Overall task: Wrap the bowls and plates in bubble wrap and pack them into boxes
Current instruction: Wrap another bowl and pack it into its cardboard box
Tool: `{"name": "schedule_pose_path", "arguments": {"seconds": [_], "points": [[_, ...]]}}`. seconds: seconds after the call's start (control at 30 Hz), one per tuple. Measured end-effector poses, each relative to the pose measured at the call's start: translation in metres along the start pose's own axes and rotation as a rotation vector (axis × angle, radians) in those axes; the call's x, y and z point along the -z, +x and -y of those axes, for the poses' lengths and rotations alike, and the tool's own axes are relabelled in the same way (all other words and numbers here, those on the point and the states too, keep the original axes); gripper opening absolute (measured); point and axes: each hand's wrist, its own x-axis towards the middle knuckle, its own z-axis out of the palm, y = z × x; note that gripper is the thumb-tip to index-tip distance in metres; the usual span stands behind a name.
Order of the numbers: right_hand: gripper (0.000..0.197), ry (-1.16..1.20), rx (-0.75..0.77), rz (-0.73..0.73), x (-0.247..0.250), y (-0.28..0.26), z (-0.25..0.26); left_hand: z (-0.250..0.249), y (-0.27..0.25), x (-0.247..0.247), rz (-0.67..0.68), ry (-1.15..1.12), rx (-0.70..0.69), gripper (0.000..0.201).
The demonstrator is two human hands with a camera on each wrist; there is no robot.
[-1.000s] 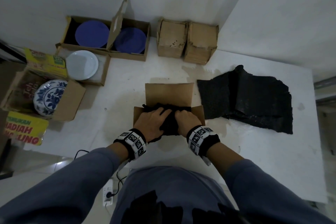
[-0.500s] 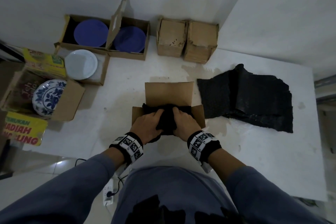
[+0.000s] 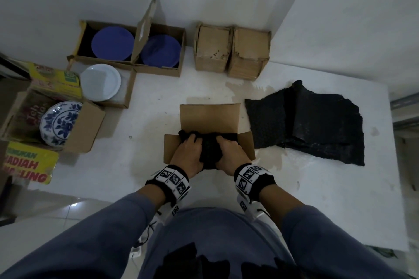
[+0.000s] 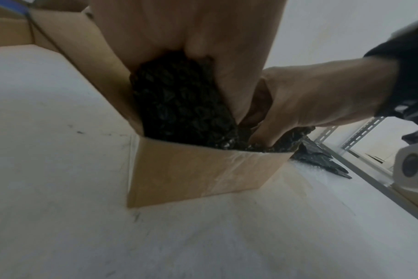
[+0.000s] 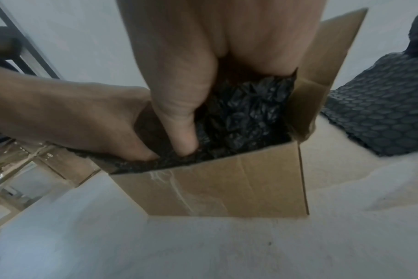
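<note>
Both hands moved slightly toward 12 o'clock: left hand [image 3: 187, 154] and right hand [image 3: 231, 154] each grasping the black bundle [image 3: 210, 149], thumbs dug in, seating it in the box [image 3: 172, 149] at desk [image 3: 145, 142] centre, likely to clear the flaps.

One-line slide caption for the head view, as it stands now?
Both hands, left hand and right hand, press a black bubble-wrapped bundle into the open cardboard box on the white table.

Black wrap [image 3: 209, 152] hides what it covers — fingertips of both hands buried in it.
</note>
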Motion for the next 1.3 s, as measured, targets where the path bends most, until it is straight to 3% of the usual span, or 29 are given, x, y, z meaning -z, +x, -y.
{"name": "schedule_pose_path", "arguments": {"seconds": [0.27,0.43,0.53,0.67,0.73,0.93,1.0,1.1,1.17,1.3], "points": [[0.049,0.167,-0.091,0.033,0.006,0.001,0.006,0.000,0.007,0.007,0.056,-0.115,0.017,0.048],[0.046,0.022,-0.090,0.080,0.013,-0.001,0.009,0.003,-0.005,0.007,0.010,-0.084,-0.024,0.052],[0.059,-0.009,-0.111,0.092,0.012,-0.002,0.009,0.000,-0.006,0.003,0.009,-0.052,0.007,0.063],[0.091,0.046,-0.152,0.191,0.003,0.001,0.007,-0.005,0.001,0.004,0.105,-0.013,0.062,0.066],[0.097,0.098,-0.173,0.198,0.003,0.003,0.007,-0.007,0.006,0.006,0.140,0.023,0.078,0.070],[0.092,0.126,-0.224,0.213,0.009,0.012,0.014,-0.014,0.015,0.009,0.197,0.005,0.124,0.077],[0.078,0.140,-0.226,0.229,0.011,0.013,0.013,-0.012,0.012,0.010,0.181,-0.030,0.118,0.066],[0.041,0.123,-0.193,0.183,0.020,0.008,0.012,-0.005,0.004,0.009,0.075,-0.010,0.097,0.048],[0.032,0.125,-0.151,0.129,0.024,0.005,0.010,-0.004,-0.002,0.007,-0.016,0.000,0.054,0.053],[0.072,0.089,-0.153,0.219,0.016,0.006,0.010,-0.006,-0.004,0.004,0.022,0.010,0.006,0.073]]}}
